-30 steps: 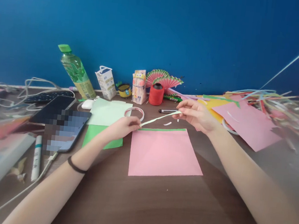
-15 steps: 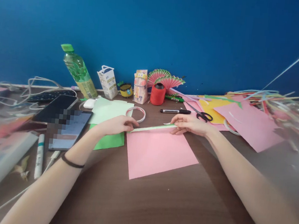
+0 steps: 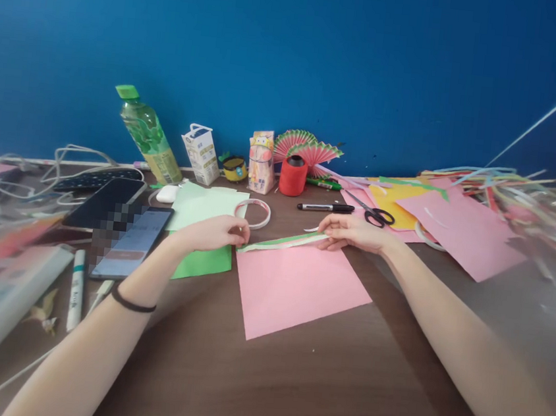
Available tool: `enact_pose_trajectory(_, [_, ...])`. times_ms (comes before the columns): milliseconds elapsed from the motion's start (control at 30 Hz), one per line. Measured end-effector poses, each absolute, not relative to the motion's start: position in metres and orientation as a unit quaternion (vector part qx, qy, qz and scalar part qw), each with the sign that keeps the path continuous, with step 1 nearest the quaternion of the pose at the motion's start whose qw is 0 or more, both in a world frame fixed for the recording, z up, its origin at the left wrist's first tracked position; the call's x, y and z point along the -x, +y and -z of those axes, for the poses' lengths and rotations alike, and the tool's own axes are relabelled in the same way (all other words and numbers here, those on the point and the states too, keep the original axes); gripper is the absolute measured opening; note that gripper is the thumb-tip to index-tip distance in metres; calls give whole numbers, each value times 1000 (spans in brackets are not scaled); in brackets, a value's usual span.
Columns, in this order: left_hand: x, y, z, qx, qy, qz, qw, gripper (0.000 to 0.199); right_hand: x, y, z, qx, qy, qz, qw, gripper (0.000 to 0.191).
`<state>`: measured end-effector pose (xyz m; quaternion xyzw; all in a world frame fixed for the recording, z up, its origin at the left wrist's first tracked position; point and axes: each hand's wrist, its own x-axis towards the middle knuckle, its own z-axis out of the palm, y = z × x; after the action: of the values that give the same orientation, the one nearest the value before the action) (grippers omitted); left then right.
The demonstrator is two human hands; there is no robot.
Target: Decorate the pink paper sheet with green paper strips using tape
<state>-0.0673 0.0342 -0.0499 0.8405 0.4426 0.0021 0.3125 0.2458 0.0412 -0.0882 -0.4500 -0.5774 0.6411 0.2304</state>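
A pink sheet of paper (image 3: 302, 290) lies on the table in front of me. Along its far edge runs a narrow paper strip (image 3: 284, 240), whitish on the near side and green on the far side. At the strip's left end, my left hand (image 3: 213, 233) is closed, with thumb and curled fingers at the corner. My right hand (image 3: 349, 232) pinches the opposite end between thumb and fingers. Just behind my left hand rests a roll of tape (image 3: 268, 217). Pale green paper (image 3: 203, 203) and a brighter green sheet (image 3: 205, 265) lie partly under my left hand.
Black-handled scissors (image 3: 380, 217) and a black marker (image 3: 325, 207) lie beyond my right hand. Red thread (image 3: 293, 178), a small carton (image 3: 261, 163) and a green bottle (image 3: 149, 138) stand by the wall. At left are a phone (image 3: 135, 243) and a white marker (image 3: 76, 289).
The strip has turned so that more of its green side shows. The pink sheet has shifted slightly towards me and to the right. Both hands keep nearly the same places.
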Motion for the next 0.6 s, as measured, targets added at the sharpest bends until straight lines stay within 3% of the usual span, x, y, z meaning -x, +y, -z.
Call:
enact_pose_trajectory(300, [65,34,57,-836,443,-19,323,22,-246,41,89,441,-559,-657,248,16])
enact_pose_trajectory(600, [64,32,57,-841,441,17,313,12,-248,42,90,434,-549,-670,249,16])
